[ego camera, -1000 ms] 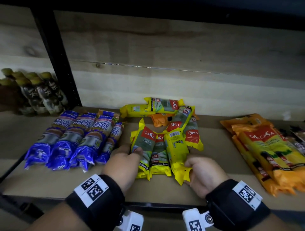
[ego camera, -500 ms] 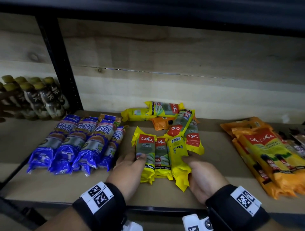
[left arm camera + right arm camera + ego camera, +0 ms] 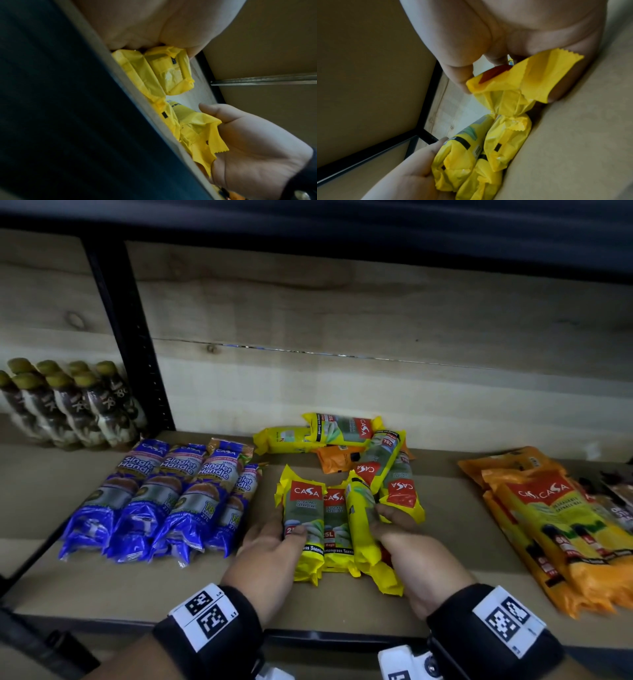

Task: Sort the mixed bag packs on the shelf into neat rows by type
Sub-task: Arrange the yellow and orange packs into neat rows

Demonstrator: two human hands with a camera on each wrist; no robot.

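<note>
Three yellow Casa bag packs lie side by side at the shelf's front centre. My left hand grips the left yellow pack, thumb across its face and fingers along its outer side. The middle pack lies between. My right hand holds the right yellow pack, thumb on top and fingers curled behind; the right wrist view shows that pack's crimped end under the fingers. Behind lies a jumble of more yellow packs with one small orange pack underneath.
A row of blue Singlet Handle packs lies to the left. Large orange packs are stacked on the right. Bottles stand beyond the black upright. The shelf board ends at a black front rail.
Both hands have slid up from the packs' near ends to their sides. The tilted left pack now lies straight, and the three packs sit closer together.
</note>
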